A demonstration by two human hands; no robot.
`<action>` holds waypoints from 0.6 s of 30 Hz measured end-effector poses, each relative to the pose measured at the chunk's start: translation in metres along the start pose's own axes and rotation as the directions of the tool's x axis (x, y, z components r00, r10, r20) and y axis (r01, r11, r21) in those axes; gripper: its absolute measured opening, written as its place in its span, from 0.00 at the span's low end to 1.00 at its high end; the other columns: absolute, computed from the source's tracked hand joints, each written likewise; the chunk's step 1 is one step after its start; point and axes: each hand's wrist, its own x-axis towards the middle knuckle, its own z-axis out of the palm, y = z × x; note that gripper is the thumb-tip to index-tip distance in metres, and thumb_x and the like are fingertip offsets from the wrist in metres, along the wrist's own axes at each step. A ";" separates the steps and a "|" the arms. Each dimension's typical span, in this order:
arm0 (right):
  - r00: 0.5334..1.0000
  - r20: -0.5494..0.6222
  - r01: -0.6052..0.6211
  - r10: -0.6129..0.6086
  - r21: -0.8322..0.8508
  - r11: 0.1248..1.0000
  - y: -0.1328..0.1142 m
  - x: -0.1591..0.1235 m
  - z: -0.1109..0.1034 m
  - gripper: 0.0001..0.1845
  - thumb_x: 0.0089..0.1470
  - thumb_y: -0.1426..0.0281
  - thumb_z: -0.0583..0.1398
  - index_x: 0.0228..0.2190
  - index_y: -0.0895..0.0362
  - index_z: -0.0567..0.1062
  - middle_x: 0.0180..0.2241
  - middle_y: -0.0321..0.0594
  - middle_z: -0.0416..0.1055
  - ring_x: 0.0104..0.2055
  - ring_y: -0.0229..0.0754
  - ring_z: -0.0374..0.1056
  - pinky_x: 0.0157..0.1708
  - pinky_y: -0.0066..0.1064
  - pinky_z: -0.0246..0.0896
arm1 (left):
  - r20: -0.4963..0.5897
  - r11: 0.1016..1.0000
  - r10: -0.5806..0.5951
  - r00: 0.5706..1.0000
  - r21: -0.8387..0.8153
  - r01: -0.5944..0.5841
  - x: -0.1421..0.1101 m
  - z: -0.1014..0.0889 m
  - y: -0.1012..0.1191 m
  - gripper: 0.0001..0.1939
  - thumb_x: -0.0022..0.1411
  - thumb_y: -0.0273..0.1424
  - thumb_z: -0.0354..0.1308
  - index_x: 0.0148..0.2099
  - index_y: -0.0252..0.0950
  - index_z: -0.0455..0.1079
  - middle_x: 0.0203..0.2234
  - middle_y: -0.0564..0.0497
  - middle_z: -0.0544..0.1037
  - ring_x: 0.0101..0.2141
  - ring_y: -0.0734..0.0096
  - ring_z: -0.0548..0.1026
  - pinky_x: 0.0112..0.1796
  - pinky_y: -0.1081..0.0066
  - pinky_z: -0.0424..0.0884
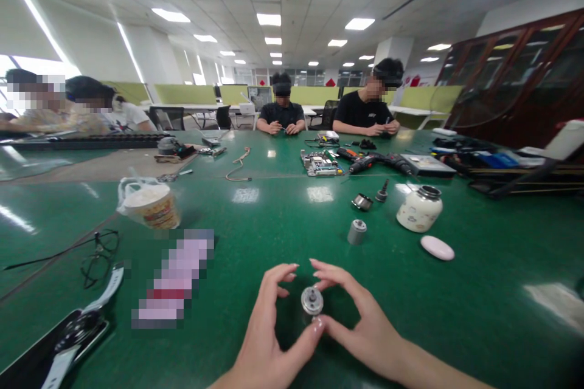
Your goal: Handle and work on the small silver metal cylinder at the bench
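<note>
While both hands are curved around it in the head view, the part (pixel 312 301), a small round metal piece w/ a central stub on top, sits on the green counter (pixel 255 219), stub up. LH (pixel 269 322): grip wide, thumb and fingers well apart, fingertips to the left of the part. RH (pixel 360 310): fingertips and thumb at the right side of the part; can't tell if its grip is closed on it. Thumbs meet, or overlap in view, just below the part.

Beyond RH: gray cylinder (pixel 357 233), upright; metal ring (pixel 362 202) behind it; shafted piece (pixel 382 193) near the ring. Jar (pixel 418 211), open, stands to the right w/ pale oval lid (pixel 437 248) near its base.

Left side: bagged cup (pixel 157 206); pink item (pixel 176 279), pixelated; glasses (pixel 97 258); watch (pixel 79 323) on a black tray (pixel 22 364).

Far side: circuit board (pixel 320 163), drill (pixel 362 163) to its right, cable (pixel 239 165) to its left. Two persons sit across the counter.
</note>
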 end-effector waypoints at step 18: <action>0.991 0.130 -0.019 0.025 -0.047 0.999 0.015 -0.005 0.002 0.25 0.50 0.66 0.65 0.51 0.49 0.69 0.55 0.44 0.67 0.57 0.48 0.61 0.58 0.46 0.56 | -0.101 0.922 0.128 0.987 0.379 -0.081 0.018 -0.007 0.005 0.09 0.59 0.34 0.59 0.40 0.52 0.78 0.53 0.49 0.66 0.53 0.53 0.60 0.47 0.54 0.66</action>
